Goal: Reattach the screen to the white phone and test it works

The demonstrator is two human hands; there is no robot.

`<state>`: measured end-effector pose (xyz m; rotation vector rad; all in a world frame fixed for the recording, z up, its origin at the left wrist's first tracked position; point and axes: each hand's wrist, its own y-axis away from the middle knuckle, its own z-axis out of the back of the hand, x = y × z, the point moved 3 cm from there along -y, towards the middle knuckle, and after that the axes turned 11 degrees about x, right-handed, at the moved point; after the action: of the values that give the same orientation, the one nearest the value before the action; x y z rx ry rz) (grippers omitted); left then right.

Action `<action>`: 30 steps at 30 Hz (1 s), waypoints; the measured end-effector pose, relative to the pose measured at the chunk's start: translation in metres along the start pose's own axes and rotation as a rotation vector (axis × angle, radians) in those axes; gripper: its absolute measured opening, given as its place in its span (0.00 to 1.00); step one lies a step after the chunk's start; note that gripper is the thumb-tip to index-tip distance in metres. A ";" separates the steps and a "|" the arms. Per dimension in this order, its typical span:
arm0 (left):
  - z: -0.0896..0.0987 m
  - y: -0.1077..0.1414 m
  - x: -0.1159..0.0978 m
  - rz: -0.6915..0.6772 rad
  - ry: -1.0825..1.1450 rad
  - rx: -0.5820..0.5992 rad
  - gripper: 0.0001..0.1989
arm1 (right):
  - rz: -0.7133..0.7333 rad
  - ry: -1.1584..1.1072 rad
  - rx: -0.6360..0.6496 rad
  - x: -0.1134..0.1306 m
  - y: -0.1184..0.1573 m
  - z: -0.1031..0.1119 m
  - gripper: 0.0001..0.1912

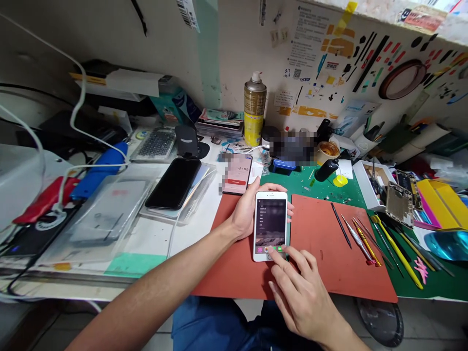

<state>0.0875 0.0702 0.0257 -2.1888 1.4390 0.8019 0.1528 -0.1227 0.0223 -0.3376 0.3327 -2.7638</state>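
My left hand [245, 210] is wrapped round a white smartphone [271, 224], its fingertips showing past the right edge. The phone stands screen toward me over the orange mat [237, 273]. Its lit screen shows a dark list and a row of app icons at the bottom. My right hand [302, 295] holds nothing; its fingers are apart, with the index fingertip at the lower part of the phone, by the home button. Just beyond my left hand lies a second phone [237, 176] with a timer-like display, partly blurred out.
A black phone [174, 184] rests on plastic cases at left. Several screwdrivers [356, 239] and a yellow tool [397, 251] lie on the mat's right side. A spray can [255, 109] stands at the back. White cables [78, 102] cross the left; a box of parts [373, 187] sits right.
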 end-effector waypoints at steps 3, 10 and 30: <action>0.000 0.000 0.000 0.003 -0.016 -0.002 0.31 | -0.016 0.013 -0.002 -0.004 -0.004 0.002 0.14; -0.001 0.000 -0.001 -0.007 -0.015 -0.016 0.31 | -0.214 -0.112 -0.238 -0.030 -0.018 0.020 0.17; 0.002 -0.003 0.001 -0.012 -0.009 0.013 0.32 | 0.027 -0.088 -0.019 0.013 -0.006 -0.006 0.14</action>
<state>0.0896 0.0717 0.0237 -2.1790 1.4211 0.7952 0.1375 -0.1210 0.0205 -0.4548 0.3388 -2.7110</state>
